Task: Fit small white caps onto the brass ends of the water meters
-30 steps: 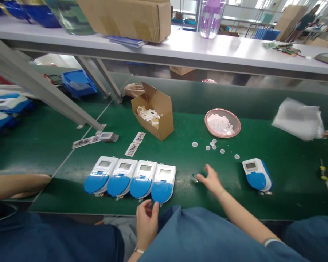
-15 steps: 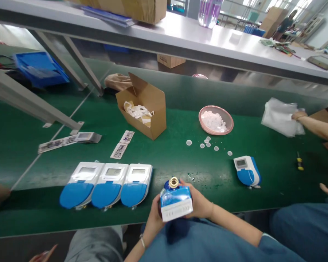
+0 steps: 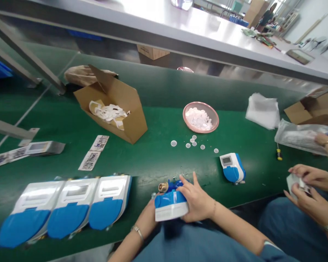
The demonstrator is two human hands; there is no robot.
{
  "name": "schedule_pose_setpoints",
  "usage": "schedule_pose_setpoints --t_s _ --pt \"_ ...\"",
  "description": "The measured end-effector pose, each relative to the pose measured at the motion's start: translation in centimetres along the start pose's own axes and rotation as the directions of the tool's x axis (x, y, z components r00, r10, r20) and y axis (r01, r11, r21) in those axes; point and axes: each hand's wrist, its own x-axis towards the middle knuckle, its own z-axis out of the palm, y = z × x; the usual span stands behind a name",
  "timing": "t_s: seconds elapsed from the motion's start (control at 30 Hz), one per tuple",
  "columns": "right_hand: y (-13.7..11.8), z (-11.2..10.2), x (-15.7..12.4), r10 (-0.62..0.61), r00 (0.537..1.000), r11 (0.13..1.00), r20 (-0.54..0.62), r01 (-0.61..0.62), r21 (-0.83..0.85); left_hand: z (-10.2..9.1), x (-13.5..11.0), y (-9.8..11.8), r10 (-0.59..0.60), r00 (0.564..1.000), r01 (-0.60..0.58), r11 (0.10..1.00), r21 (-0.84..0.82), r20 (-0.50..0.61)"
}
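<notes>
You have a blue-and-white meter (image 3: pixel 171 206) up in front of you, at the near edge of the green table (image 3: pixel 142 156), its white end facing you and its brass fitting (image 3: pixel 163 187) pointing left. Your left hand (image 3: pixel 149 217) is clamped on its left side, the fingers mostly hidden. Your right hand (image 3: pixel 196 201) lies against its right side with fingers spread over the blue body; how firmly it grips, you cannot tell.

Just beyond lie loose translucent discs (image 3: pixel 174 143), and behind them a pink bowl (image 3: pixel 213 118) of similar pieces. To your right stands a single meter (image 3: pixel 232 168); to your left, three meters (image 3: pixel 68 203) sit side by side. Farther left are printed labels (image 3: pixel 93 153), near an open cardboard box (image 3: pixel 136 122) holding white pieces. Far right, a yellow-and-black screwdriver (image 3: pixel 279 153) lies near clear plastic bags (image 3: pixel 263 111), and a co-worker's hands (image 3: pixel 313 200) hold a small white item.
</notes>
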Motion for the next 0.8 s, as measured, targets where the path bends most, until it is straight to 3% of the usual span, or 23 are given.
schedule_pose_setpoints --t_s 0.03,0.1,0.17,0.27,0.3,0.37,0.43,0.47,0.53,0.67,0.8 --pt "0.2 0.0 0.5 0.021 0.998 0.998 0.053 -0.018 -0.057 -0.7 0.5 -0.1 0.001 1.000 -0.004 0.989 0.150 0.020" --pt "0.9 0.4 1.5 0.051 0.987 0.990 0.151 -0.031 -0.136 -2.3 1.8 0.2 -0.032 0.998 0.048 0.920 0.389 -0.048" --pt "1.9 0.9 2.4 0.036 0.973 0.987 0.227 0.002 -0.163 -3.3 3.9 1.3 -0.006 0.986 0.086 0.874 0.477 -0.166" --pt "4.4 0.5 4.2 -0.044 0.957 0.998 0.287 0.054 -0.029 -2.9 8.8 4.8 0.166 0.974 -0.061 0.849 0.525 -0.156" --pt "5.5 -0.2 4.9 -0.018 0.968 0.999 0.249 0.007 0.046 -2.3 10.8 6.4 0.226 0.966 -0.127 0.837 0.533 -0.125" --pt "8.1 -2.0 6.6 0.164 0.983 0.967 0.078 -0.176 0.184 -0.8 15.0 9.6 0.307 0.948 -0.216 0.809 0.547 -0.079" --pt "11.1 -4.2 8.3 0.377 0.919 0.900 -0.112 -0.335 0.279 0.9 18.8 12.4 0.322 0.944 -0.227 0.795 0.562 -0.075" --pt "12.5 -5.2 9.0 0.438 0.882 0.876 -0.174 -0.374 0.305 1.6 20.4 13.4 0.323 0.943 -0.225 0.794 0.565 -0.078" --pt "15.0 -6.6 10.3 0.469 0.857 0.861 -0.215 -0.388 0.329 2.6 22.6 14.7 0.312 0.946 -0.208 0.798 0.566 -0.092" --pt "18.0 -6.4 10.9 0.533 0.811 0.811 -0.240 -0.408 0.420 3.2 23.6 14.5 0.243 0.961 -0.128 0.813 0.568 -0.133" --pt "18.0 -3.2 8.5 0.610 0.761 0.729 -0.222 -0.430 0.532 1.7 20.9 12.1 0.146 0.974 -0.023 0.821 0.570 -0.172"
